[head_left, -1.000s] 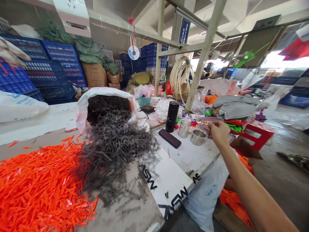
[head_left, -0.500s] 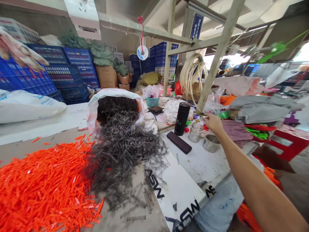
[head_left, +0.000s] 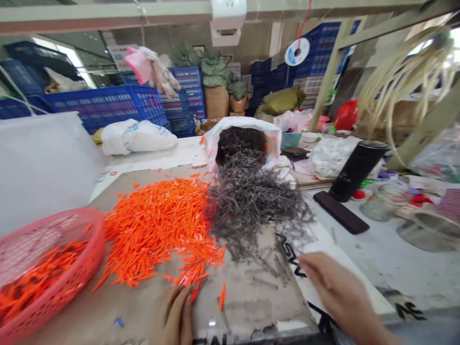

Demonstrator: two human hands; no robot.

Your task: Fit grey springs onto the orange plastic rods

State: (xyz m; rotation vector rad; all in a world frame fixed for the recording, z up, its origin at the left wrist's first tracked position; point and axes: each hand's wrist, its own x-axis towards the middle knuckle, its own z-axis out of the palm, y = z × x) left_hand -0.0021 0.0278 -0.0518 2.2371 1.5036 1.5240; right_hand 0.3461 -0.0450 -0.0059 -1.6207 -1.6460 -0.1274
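Note:
My left hand (head_left: 174, 314) lies low on the brown board at the near edge of the orange plastic pieces (head_left: 154, 220). Its fingers are stretched out and close together, with one orange piece beside the fingertips. My right hand (head_left: 338, 292), blurred by motion, hovers over the white strip with black lettering (head_left: 339, 254). The fingers on it are curled and pressed together; whatever is in them, if anything, cannot be made out. Between and beyond both hands is a heap of dark coil springs (head_left: 251, 196), spilling from a white sack (head_left: 247, 122) on its side.
A pink basket (head_left: 97, 239) with orange pieces stands at left, by a white container (head_left: 46, 163). To the right are a black phone (head_left: 341, 212), a black flask (head_left: 355, 170), a glass jar (head_left: 381, 206) and a metal bowl (head_left: 427, 232). Hose coils hang (head_left: 398, 91) at upper right.
The view has swung left, bringing the pink basket and my left hand into sight. My right hand has come back from beyond the jar and metal bowl to the near side of the springs.

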